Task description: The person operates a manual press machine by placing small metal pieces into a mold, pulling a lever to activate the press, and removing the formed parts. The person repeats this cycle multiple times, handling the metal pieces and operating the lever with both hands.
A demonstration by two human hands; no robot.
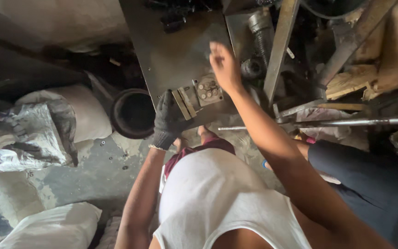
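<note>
Now the gloved left hand (166, 121) grips the metal plate's (171, 55) edge; the bare right hand (224, 67) hovers open above.

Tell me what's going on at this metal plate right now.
A person stands over a metal plate on a cluttered bench. The gloved left hand rests at the plate's near edge, touching two flat bars. The bare right hand is raised, blurred, just above a small block with round holes. A long rod lies to the right, sacks on the floor to the left.
</note>
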